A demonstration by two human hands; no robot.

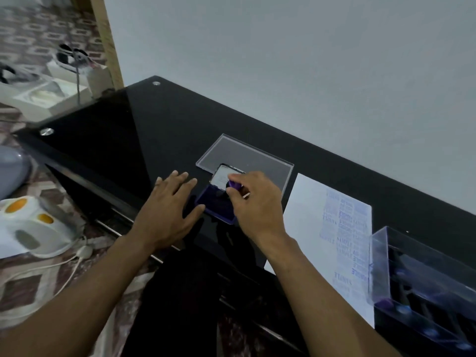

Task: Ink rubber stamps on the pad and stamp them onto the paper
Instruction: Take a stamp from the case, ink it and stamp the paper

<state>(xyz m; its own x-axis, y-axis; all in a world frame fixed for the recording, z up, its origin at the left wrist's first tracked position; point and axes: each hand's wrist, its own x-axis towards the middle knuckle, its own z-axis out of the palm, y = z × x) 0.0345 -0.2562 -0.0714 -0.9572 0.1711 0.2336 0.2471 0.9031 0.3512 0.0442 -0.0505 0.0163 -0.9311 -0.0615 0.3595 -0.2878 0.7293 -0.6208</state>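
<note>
Head view: the right hand (253, 199) fingers pinch a small purple rubber stamp (235, 186) on the purple ink pad (215, 206), mid tabletop. The left hand (167, 204) rests flat, steadying it. Pressing unevenly could leave patchy ink.

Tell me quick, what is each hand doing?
Left hand: open, fingers flat on the table, thumb touching the ink pad.
Right hand: pinching a purple stamp over the pad.

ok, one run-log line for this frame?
phase: inking | right hand: pinches purple stamp over ink pad | left hand: flat, steadying pad | paper: already stamped
</note>
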